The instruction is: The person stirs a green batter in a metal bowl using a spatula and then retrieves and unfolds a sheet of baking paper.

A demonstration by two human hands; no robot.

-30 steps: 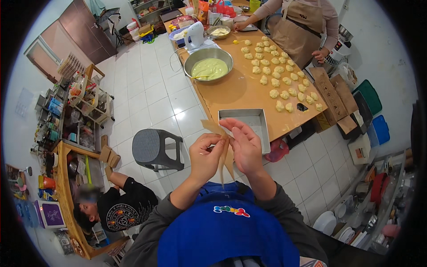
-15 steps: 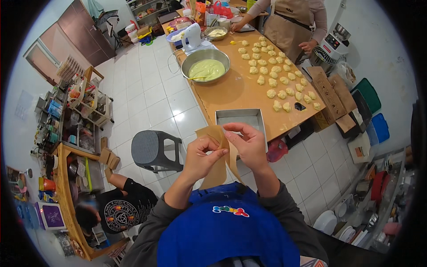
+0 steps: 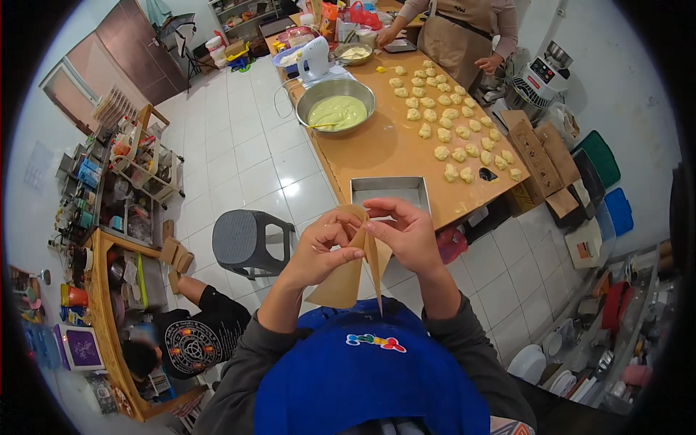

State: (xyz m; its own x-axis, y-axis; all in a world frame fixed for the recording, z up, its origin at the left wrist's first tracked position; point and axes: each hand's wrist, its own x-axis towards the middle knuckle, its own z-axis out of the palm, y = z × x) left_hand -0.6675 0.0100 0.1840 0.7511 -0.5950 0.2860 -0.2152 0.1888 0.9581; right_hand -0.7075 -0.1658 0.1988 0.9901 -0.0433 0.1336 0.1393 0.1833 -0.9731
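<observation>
Both my hands hold a sheet of brown baking paper (image 3: 346, 281) in front of my blue apron. My left hand (image 3: 322, 246) pinches its upper edge, and my right hand (image 3: 402, 233) grips the same edge close beside it. The sheet hangs down in folded flaps, one of them narrow and pointed. Just beyond my hands a square metal baking tin (image 3: 391, 185) rests at the table's near corner, partly hidden by my right hand. Its visible inside is bare metal.
The brown table (image 3: 391, 156) carries several rows of dough pieces (image 3: 444, 134) and a steel bowl (image 3: 335, 105) of pale green batter. A grey stool (image 3: 250, 239) stands left of my hands. One person (image 3: 464, 32) is across the table; another (image 3: 199, 337) crouches at a wooden cabinet (image 3: 101, 319).
My left hand has moved up and closer to the right. The paper has turned and folded, its lower flap swinging left. The person across the table has shifted slightly.
</observation>
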